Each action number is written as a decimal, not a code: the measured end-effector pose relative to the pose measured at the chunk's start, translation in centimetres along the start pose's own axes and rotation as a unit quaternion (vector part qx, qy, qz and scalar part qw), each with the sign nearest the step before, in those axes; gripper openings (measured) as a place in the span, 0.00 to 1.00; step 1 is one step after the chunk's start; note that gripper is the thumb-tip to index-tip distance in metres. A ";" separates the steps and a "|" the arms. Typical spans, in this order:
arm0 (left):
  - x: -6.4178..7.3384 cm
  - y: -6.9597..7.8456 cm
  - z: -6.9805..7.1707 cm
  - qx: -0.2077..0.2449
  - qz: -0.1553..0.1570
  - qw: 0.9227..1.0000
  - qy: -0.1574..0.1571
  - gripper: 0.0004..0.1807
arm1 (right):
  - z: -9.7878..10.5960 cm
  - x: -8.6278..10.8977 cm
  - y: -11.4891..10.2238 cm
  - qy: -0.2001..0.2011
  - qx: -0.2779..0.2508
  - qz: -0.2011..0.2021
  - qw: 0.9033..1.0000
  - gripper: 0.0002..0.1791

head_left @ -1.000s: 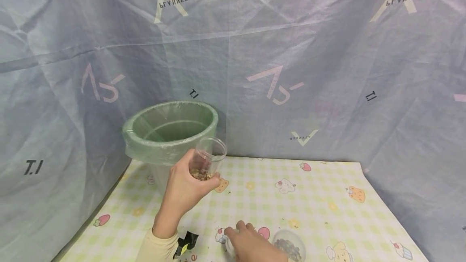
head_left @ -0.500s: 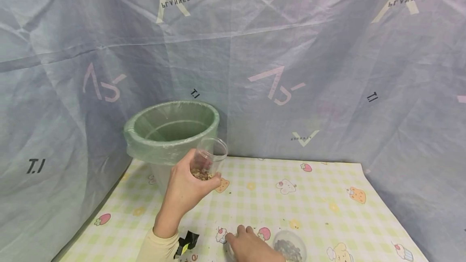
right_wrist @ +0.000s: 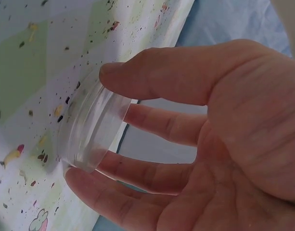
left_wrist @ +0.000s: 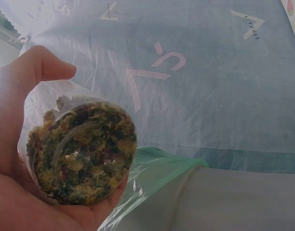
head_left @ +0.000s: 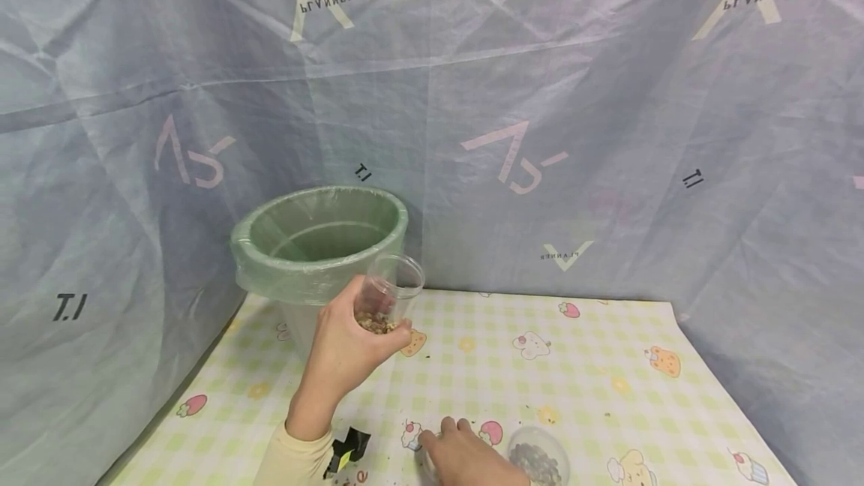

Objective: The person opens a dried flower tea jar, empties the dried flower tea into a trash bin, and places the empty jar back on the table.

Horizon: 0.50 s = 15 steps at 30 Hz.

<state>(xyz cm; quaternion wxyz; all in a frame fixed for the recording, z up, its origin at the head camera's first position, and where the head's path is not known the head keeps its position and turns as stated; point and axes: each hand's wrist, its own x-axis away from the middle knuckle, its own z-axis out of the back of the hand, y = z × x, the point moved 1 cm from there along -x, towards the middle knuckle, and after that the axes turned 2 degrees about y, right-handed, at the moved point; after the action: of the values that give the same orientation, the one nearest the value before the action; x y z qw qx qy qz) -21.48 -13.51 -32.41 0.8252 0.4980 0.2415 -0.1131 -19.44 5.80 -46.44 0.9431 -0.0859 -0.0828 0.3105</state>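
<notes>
My left hand [head_left: 340, 355] grips a clear plastic cup [head_left: 400, 287], held tilted in the air in front of the green-lined bin [head_left: 270, 287]. Dried flaky bits, yellow, dark green and reddish, lie in the bottom of the cup, as the left wrist view shows through its base [left_wrist: 84, 154]. Low at the front of the table, my right hand [head_left: 472, 456] has thumb and fingers around a clear round plastic lid [right_wrist: 92, 127]. That lid is against the tablecloth, mostly covered by the hand in the head view.
A clear round container [head_left: 536, 456] with small dark grey pieces stands right of my right hand. Crumpled black wrapping [head_left: 349, 448] lies by my left sleeve. Crumbs dot the checked tablecloth [head_left: 580, 381]. Grey cloth [head_left: 607, 133] hangs behind and at both sides.
The head view has shifted very slightly. Between half a second and one second ago my right hand's fingers settled a little lower; the left hand and cup hold still.
</notes>
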 end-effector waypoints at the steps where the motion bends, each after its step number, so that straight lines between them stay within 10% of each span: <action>1: 0.0 0.0 0.0 0.000 0.000 1.000 0.000 0.20 | 0.0 0.0 0.0 -0.002 0.001 -0.001 1.000 0.32; 15: 0.1 0.2 0.3 0.005 0.005 1.000 0.001 0.20 | 0.5 -0.3 0.0 -0.005 -0.004 0.008 1.000 0.21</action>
<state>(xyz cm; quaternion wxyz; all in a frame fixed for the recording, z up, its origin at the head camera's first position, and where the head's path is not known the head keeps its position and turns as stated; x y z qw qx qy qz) -21.19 -13.73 -32.23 0.8232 0.5029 0.2396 -0.1098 -19.75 5.66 -45.96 0.9397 -0.0889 -0.0883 0.3184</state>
